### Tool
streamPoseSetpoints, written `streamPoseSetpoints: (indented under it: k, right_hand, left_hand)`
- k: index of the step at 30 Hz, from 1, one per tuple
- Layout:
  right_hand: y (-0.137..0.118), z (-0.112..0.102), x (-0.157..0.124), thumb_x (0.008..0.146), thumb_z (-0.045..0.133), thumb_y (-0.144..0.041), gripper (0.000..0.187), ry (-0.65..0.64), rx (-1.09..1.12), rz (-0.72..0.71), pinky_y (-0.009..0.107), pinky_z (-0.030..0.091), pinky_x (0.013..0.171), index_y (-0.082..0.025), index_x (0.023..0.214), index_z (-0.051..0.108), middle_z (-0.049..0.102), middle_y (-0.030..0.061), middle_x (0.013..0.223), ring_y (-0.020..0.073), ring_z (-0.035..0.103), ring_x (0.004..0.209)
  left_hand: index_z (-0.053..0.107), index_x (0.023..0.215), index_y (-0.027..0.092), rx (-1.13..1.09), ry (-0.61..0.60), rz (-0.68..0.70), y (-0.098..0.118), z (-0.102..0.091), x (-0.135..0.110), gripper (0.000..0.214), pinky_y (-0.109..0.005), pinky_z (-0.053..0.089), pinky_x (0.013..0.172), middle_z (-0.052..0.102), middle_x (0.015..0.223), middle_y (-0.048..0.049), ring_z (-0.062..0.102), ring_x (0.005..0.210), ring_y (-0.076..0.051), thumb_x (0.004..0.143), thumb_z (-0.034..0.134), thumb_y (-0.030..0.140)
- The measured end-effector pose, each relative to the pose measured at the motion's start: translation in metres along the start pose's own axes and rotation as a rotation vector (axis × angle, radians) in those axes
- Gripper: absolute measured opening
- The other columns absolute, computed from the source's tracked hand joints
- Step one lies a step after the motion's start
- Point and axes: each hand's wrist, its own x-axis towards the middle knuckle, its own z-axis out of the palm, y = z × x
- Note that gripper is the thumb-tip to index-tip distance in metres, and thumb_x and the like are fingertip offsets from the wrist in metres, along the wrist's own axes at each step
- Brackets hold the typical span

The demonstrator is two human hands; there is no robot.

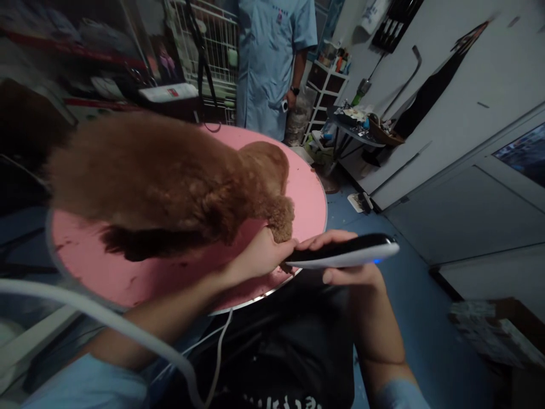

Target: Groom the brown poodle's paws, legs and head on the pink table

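A brown curly-haired dog (157, 170) is on a round pink table (309, 199), its body stretching to the left. My left hand (261, 253) is closed around the lower part of the dog's leg (281, 218) near the table's front edge. In my right hand (357, 275) lies a black and white hair clipper (344, 250) with a small blue light on its side. The clipper's narrow end points left and meets the paw beside my left thumb; the exact contact is hidden. Dark tufts of cut hair (134, 280) are scattered on the pink surface.
Across the table stands a person in a light blue uniform (268, 68), holding a small object. White wire cages (221, 45) are behind. A thick white hose (106, 324) curves across the lower left. A small cluttered table (357, 128) and boxes (494, 329) stand to the right.
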Motion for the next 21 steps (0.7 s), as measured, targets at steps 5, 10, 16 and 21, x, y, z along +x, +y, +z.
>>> streamPoseSetpoints:
  k: [5,10,16,21]
  right_hand:
    - [0.017,0.011,-0.004,0.061,0.080,-0.055,0.049,0.360,0.299,0.071,0.034,0.058,0.057,-0.020,0.089,0.059,0.072,0.0037,0.081,0.0191,0.069,0.066]
    - [0.056,0.061,-0.045,0.068,0.075,-0.055,0.052,0.881,0.322,-0.091,0.017,0.037,0.034,-0.027,0.101,0.048,0.071,0.0036,0.101,0.0048,0.048,0.040]
    - [0.064,0.089,-0.039,0.070,0.073,-0.058,0.051,0.951,0.359,-0.188,0.017,0.034,0.032,-0.027,0.094,0.041,0.072,0.0012,0.099,0.0030,0.041,0.032]
    - [0.064,0.087,-0.032,0.069,0.071,-0.064,0.054,0.955,0.461,-0.136,0.017,0.034,0.031,-0.027,0.096,0.042,0.074,0.0005,0.093,0.0019,0.038,0.031]
  left_hand:
    - [0.039,0.049,0.020,-0.075,0.029,-0.144,0.014,0.001,-0.006,0.024,-0.021,0.031,0.044,0.039,0.047,0.0056,0.040,0.047,-0.009,0.067,0.055,0.022]
    - [0.039,0.050,0.021,-0.150,0.067,-0.206,0.017,0.004,-0.006,0.024,-0.021,0.036,0.045,0.043,0.047,0.0045,0.045,0.048,-0.011,0.062,0.060,0.023]
    - [0.037,0.051,0.021,-0.016,0.059,-0.139,0.003,0.001,-0.006,0.027,-0.022,0.033,0.046,0.039,0.051,0.0046,0.040,0.050,-0.010,0.067,0.058,0.028]
    - [0.034,0.053,0.021,0.008,0.056,-0.063,0.005,-0.001,-0.007,0.027,-0.022,0.032,0.048,0.035,0.054,0.0050,0.036,0.053,-0.010,0.067,0.055,0.027]
